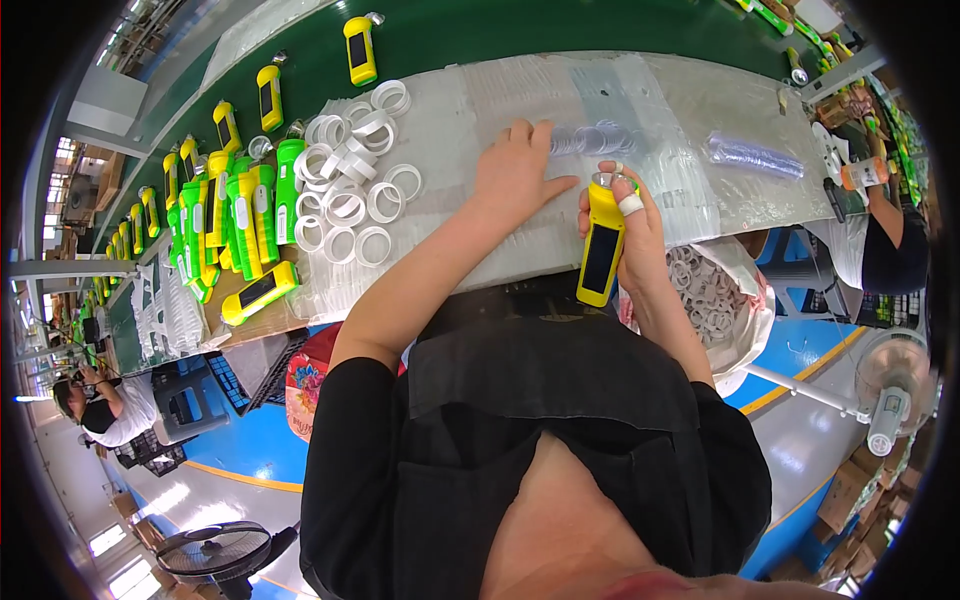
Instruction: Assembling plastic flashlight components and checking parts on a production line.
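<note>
My right hand (637, 222) grips a yellow flashlight (601, 248) upright, its black panel facing me and its silver head at the top; one fingertip wears white tape. My left hand (515, 168) lies flat on the plastic-covered worktable (480, 110), fingers reaching toward a row of clear round lenses (590, 137). A heap of white plastic rings (350, 170) sits to the left of that hand.
Green and yellow flashlights (240, 215) are stacked at the table's left, and more ride the green conveyor belt (450, 35). A bag of white rings (712, 290) hangs on my right. Another stack of clear lenses (755, 155) lies far right. Other workers sit left and right; fans stand below.
</note>
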`<state>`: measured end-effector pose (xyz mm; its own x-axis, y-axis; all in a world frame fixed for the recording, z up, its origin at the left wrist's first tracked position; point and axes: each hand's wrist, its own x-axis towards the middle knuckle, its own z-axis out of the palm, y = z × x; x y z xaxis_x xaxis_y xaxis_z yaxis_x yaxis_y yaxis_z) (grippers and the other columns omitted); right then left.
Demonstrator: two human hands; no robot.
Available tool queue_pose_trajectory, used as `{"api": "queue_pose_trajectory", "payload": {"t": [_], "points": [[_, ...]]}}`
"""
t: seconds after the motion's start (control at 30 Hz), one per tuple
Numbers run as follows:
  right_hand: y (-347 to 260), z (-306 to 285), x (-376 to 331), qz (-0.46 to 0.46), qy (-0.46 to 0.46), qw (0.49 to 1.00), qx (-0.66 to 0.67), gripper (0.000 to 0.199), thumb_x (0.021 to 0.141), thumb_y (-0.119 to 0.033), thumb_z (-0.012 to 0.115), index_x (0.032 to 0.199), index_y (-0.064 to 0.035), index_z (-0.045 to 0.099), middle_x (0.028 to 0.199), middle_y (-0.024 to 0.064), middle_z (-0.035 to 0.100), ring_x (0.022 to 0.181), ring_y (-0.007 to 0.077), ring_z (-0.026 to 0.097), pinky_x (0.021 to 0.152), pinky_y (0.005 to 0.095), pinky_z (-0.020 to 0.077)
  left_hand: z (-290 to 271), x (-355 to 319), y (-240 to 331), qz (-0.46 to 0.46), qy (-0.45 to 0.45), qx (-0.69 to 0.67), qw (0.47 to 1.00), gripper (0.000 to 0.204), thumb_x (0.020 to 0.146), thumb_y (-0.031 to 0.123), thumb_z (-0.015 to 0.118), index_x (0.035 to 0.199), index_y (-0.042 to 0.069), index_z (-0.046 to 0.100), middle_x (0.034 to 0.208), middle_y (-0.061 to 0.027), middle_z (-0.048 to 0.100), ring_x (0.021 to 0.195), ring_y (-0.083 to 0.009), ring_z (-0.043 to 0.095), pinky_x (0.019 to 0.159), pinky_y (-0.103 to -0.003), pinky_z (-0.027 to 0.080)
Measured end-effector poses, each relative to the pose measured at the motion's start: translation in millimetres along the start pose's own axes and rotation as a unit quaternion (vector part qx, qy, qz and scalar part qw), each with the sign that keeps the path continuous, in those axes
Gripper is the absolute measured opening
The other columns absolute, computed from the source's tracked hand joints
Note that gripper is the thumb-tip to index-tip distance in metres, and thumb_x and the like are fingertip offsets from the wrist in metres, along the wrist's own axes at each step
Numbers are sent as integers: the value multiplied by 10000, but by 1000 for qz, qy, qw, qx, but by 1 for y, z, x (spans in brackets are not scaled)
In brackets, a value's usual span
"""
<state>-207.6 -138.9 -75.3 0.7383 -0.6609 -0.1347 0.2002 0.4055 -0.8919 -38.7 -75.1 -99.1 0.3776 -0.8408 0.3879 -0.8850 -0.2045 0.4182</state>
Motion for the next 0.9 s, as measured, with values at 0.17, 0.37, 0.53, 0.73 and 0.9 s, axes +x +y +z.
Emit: {"api": "queue_pose_trajectory", "payload": {"t": [0.17, 0.37, 0.53, 0.73, 0.9], "points": [[0, -9, 1, 3, -9, 1000, 26, 373, 979, -310, 545, 1245, -53, 493, 851, 106, 626, 675, 157, 601, 616, 276, 485, 19, 2, -9, 33, 12, 56, 998, 499, 734, 348, 759, 1062, 9, 595, 960, -142, 580, 914, -311, 615, 730, -393, 535], [-6, 3, 4, 18, -64, 998, 7, 376, 975, -301, 550, 1249, -48, 506, 845, 105, 627, 685, 156, 604, 617, 279, 478, -25, -4, -7, 0, 63, -212, 975, 390, 770, 233, 713, 1098, 34, 643, 965, -109, 617, 797, -263, 611, 697, -343, 523], [-7, 33, 2, 26, -170, 985, -6, 397, 954, -274, 594, 1239, -13, 502, 868, 93, 625, 694, 152, 594, 630, 285, 481, -72, -29, 4, 167, 39, -248, 954, 328, 895, 149, 559, 1195, 51, 647, 1052, -101, 619, 982, -245, 574, 881, -358, 448], [2, 55, 5, 77, -219, 969, -79, 401, 946, -306, 612, 1204, -18, 506, 890, 80, 621, 720, 142, 608, 642, 275, 490, -77, -56, -6, 131, 97, -196, 967, 350, 968, 175, 403, 1167, 28, 651, 1164, -129, 606, 1095, -303, 544, 979, -406, 381], [13, 70, 8, 113, -246, 959, -83, 387, 953, -326, 602, 1186, -34, 501, 928, 79, 611, 744, 146, 614, 657, 271, 493, -80, -68, -19, 121, 63, -234, 963, 361, 967, 137, 366, 1165, 13, 642, 1258, -139, 580, 1197, -322, 503, 1007, -420, 373]]}}
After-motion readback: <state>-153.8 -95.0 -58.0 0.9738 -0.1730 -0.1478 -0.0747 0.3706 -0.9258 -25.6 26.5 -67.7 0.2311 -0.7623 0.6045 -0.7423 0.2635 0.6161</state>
